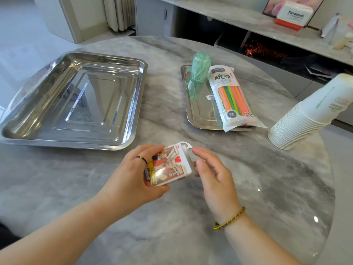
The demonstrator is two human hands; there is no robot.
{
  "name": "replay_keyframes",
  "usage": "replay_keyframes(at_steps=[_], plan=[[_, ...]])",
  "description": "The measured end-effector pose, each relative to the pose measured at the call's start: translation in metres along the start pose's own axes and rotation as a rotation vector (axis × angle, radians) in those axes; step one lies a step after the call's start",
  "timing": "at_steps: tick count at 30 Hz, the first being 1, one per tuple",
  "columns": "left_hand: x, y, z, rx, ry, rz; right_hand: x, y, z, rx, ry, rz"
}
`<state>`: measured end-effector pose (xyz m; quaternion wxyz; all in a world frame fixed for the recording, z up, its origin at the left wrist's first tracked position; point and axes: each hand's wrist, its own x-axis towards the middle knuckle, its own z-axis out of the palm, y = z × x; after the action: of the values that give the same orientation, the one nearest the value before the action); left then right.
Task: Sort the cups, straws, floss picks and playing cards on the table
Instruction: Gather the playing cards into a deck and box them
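My left hand (131, 175) grips a pack of playing cards (170, 165) just above the middle of the marble table; a heart card faces up. My right hand (212, 173) is right beside the pack and pinches a white floss pick (185, 144), whose head sticks out past the pack's far corner. On the small steel tray (196, 113) lie a green tub of floss picks (198, 70) and a bag of coloured straws (232, 98). At the right, a long stack of white paper cups (305, 115) lies on its side.
A large, deep steel tray (76, 100) holding nothing stands at the left. Behind the table a shelf carries a Panasonic box (293, 15) and other items. The table's rounded edge runs close behind the trays.
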<state>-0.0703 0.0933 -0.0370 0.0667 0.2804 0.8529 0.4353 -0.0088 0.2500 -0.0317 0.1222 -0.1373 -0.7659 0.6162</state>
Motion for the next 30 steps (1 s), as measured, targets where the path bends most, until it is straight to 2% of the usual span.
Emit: replay_keyframes(at_steps=[6, 11, 15, 18, 21, 25, 30], plan=[[0.001, -0.003, -0.005, 0.011, 0.040, -0.005, -0.012, 0.001, 0.013, -0.016, -0.221, -0.019], [-0.002, -0.002, -0.002, 0.026, 0.005, 0.003, -0.014, -0.002, 0.012, 0.019, -0.232, -0.026], [-0.003, 0.000, 0.001, 0.057, 0.065, 0.003, -0.014, -0.003, 0.014, 0.242, -0.240, 0.085], [-0.004, -0.002, 0.006, 0.085, 0.145, 0.092, -0.012, -0.001, 0.014, 0.378, -0.224, 0.193], [-0.006, -0.003, 0.008, 0.074, 0.151, 0.110, -0.013, -0.001, 0.014, 0.348, -0.229, 0.189], [-0.002, 0.000, 0.007, -0.009, 0.113, 0.047, -0.016, -0.007, 0.017, 0.311, -0.280, 0.131], [-0.001, 0.001, 0.002, -0.085, 0.005, 0.027, 0.000, -0.007, 0.001, 0.424, -0.038, 0.123]])
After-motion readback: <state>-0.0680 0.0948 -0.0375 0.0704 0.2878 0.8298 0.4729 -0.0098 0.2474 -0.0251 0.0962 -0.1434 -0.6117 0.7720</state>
